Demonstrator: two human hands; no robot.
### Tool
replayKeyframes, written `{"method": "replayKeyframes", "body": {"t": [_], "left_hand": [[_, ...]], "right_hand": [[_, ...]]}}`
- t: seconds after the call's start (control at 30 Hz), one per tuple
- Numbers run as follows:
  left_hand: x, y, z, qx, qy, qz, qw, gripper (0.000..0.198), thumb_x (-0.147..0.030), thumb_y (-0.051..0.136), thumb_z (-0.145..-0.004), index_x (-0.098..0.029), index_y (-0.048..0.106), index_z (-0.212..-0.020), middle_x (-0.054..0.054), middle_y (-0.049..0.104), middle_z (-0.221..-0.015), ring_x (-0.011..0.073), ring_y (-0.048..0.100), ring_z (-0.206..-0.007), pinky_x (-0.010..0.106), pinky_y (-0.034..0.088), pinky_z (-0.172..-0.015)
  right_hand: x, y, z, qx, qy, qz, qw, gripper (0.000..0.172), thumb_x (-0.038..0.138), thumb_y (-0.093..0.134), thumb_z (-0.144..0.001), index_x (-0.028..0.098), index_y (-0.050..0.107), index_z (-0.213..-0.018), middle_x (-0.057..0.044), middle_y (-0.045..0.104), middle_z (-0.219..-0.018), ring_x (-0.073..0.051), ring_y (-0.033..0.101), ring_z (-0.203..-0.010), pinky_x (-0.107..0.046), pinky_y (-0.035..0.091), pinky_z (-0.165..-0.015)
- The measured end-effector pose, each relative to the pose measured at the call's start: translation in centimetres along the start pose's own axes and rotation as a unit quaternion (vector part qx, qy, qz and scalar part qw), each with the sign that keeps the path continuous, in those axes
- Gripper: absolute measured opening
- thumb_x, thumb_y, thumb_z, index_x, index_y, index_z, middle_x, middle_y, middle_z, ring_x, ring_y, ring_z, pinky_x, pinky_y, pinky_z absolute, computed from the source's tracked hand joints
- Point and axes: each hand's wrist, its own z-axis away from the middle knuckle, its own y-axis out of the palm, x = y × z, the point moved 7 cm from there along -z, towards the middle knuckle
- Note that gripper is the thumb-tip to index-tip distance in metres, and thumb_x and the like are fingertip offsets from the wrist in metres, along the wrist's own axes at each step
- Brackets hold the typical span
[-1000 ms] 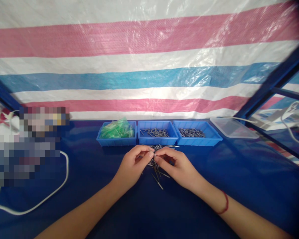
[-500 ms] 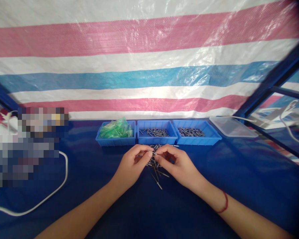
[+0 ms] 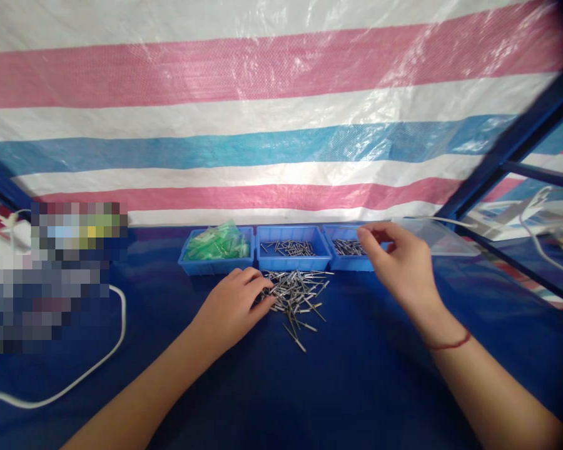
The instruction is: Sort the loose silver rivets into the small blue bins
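A loose pile of silver pop rivets (image 3: pixel 298 290) lies on the blue tabletop. My left hand (image 3: pixel 239 297) rests at the pile's left edge, its thumb and fingers apart and touching the rivets there. Over the right blue bin (image 3: pixel 331 240), my right hand (image 3: pixel 398 259) is closed in a pinch. A thin, blurred rivet (image 3: pixel 349 227) seems to stick out to the left from its fingertips. Rivets (image 3: pixel 349 247) lie in that bin, partly hidden by the hand. The middle blue bin (image 3: pixel 293 264) also holds several rivets.
Green plastic packets (image 3: pixel 218 244) fill the left blue bin (image 3: pixel 216 267). A translucent lid (image 3: pixel 450 240) lies behind my right hand. At left a white cable (image 3: pixel 124 319) loops near blurred-out items. Striped sheeting (image 3: pixel 263 150) hangs behind, with a blue frame post (image 3: pixel 478 175) at right.
My hands, together over the pile before, have parted. The right one moved up and right to the right bin; the left shifted slightly left and its fingers opened. More of the pile shows.
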Motion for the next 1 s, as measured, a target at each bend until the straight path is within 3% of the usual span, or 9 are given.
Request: {"method": "replayKeyframes", "body": {"t": [0.13, 0.23, 0.3, 0.43, 0.57, 0.73, 0.83, 0.93, 1.0], "left_hand": [[0.8, 0.8, 0.2, 0.057, 0.013, -0.037, 0.998, 0.023, -0.032, 0.052, -0.091, -0.021, 0.063, -0.108, 0.006, 0.060, -0.109, 0.0213, 0.056, -0.097, 0.033, 0.044, -0.089], [0.8, 1.3, 0.2, 0.078, 0.012, -0.030, 0.996, 0.019, -0.027, 0.051, -0.091, -0.021, 0.063, -0.104, 0.005, 0.059, -0.105, 0.0197, 0.058, -0.095, 0.030, 0.046, -0.087], [0.6, 1.5, 0.2, 0.087, 0.010, -0.023, 0.996, 0.016, -0.024, 0.051, -0.092, -0.020, 0.063, -0.101, 0.005, 0.059, -0.103, 0.0192, 0.058, -0.094, 0.029, 0.047, -0.085], [0.2, 1.6, 0.0, 0.088, 0.008, -0.019, 0.996, 0.013, -0.023, 0.051, -0.092, -0.018, 0.062, -0.095, 0.005, 0.058, -0.099, 0.0178, 0.059, -0.089, 0.027, 0.047, -0.079], [0.0, 1.7, -0.1, 0.074, 0.015, -0.024, 0.997, 0.013, -0.023, 0.050, -0.092, -0.017, 0.062, -0.089, 0.004, 0.058, -0.096, 0.0170, 0.059, -0.084, 0.026, 0.047, -0.075], [-0.1, 1.3, -0.1, 0.015, 0.030, 0.034, 0.999, 0.019, -0.026, 0.047, -0.093, -0.018, 0.064, -0.092, 0.005, 0.060, -0.095, 0.0170, 0.059, -0.086, 0.027, 0.045, -0.079], [0.2, 0.7, -0.1, -0.041, -0.015, 0.119, 0.992, 0.018, -0.027, 0.049, -0.092, -0.020, 0.066, -0.094, 0.003, 0.062, -0.092, 0.0152, 0.059, -0.080, 0.026, 0.045, -0.075], [0.8, 0.5, 0.1, -0.109, -0.097, 0.239, 0.960, 0.017, -0.029, 0.052, -0.090, -0.020, 0.066, -0.093, 0.001, 0.064, -0.085, 0.0134, 0.058, -0.070, 0.024, 0.045, -0.067], [1.0, 0.9, 0.4, -0.144, -0.142, 0.328, 0.923, 0.019, -0.032, 0.052, -0.089, -0.019, 0.065, -0.096, 0.001, 0.067, -0.084, 0.0134, 0.059, -0.070, 0.022, 0.045, -0.064]], "right_hand": [[-1.6, -0.1, -1.6, 0.009, -0.051, 0.162, 0.985, 0.023, 0.033, 0.058, -0.081, 0.014, 0.066, -0.093, -0.007, 0.067, -0.079, -0.021, 0.058, -0.068, -0.034, 0.044, -0.068], [0.0, 0.4, -0.9, 0.037, -0.089, 0.140, 0.985, 0.018, 0.028, 0.056, -0.083, 0.016, 0.065, -0.093, -0.005, 0.066, -0.076, -0.018, 0.056, -0.065, -0.030, 0.044, -0.065], [2.1, 1.6, 0.5, 0.111, -0.130, 0.082, 0.982, 0.014, 0.025, 0.053, -0.085, 0.018, 0.065, -0.088, -0.003, 0.065, -0.074, -0.015, 0.056, -0.061, -0.027, 0.043, -0.062], [6.0, 4.6, 4.5, 0.291, -0.221, 0.015, 0.931, 0.017, 0.021, 0.049, -0.089, 0.019, 0.064, -0.082, -0.002, 0.063, -0.074, -0.014, 0.058, -0.067, -0.026, 0.043, -0.065], [6.8, 6.3, 6.6, 0.348, -0.243, 0.017, 0.905, 0.016, 0.020, 0.051, -0.088, 0.019, 0.065, -0.080, -0.002, 0.063, -0.072, -0.014, 0.058, -0.068, -0.026, 0.043, -0.065], [6.6, 6.5, 6.6, 0.331, -0.212, -0.006, 0.920, 0.011, 0.019, 0.054, -0.086, 0.019, 0.065, -0.084, -0.003, 0.063, -0.076, -0.016, 0.058, -0.072, -0.028, 0.045, -0.067], [6.0, 6.4, 6.4, 0.309, -0.148, -0.056, 0.938, 0.013, 0.027, 0.059, -0.084, 0.019, 0.063, -0.094, -0.004, 0.063, -0.082, -0.016, 0.058, -0.073, -0.027, 0.047, -0.066], [4.8, 6.7, 6.3, 0.293, -0.038, -0.135, 0.946, 0.025, 0.038, 0.062, -0.082, 0.019, 0.060, -0.099, -0.002, 0.061, -0.079, -0.013, 0.055, -0.064, -0.025, 0.046, -0.059], [4.2, 7.2, 6.5, 0.293, 0.026, -0.202, 0.934, 0.026, 0.042, 0.062, -0.082, 0.019, 0.059, -0.094, -0.001, 0.060, -0.075, -0.012, 0.054, -0.061, -0.024, 0.045, -0.057]]}}
